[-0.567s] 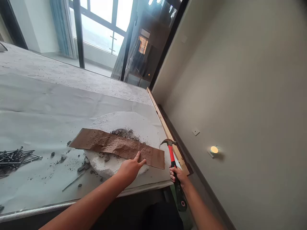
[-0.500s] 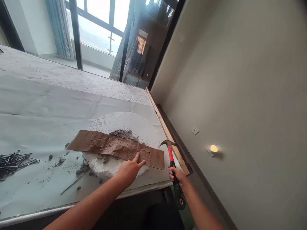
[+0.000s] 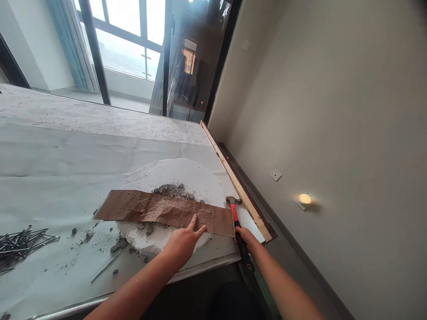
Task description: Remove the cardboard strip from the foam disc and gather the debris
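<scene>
Sheeted table [image 3: 66, 146] held foam disc [image 3: 173, 178]. Perforated brown strip [image 3: 163, 211] lay across disc, nail pile [image 3: 23, 246] left of it. L hand [image 3: 183, 242] on strip, fingers spread wide; R hand [image 3: 248, 240] gripped claw hammer [image 3: 235, 215] just right of disc.

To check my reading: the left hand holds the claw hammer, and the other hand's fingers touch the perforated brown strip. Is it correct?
No, the claw hammer is in the right hand, as the head view shows. The left hand does touch the perforated brown strip.
</scene>
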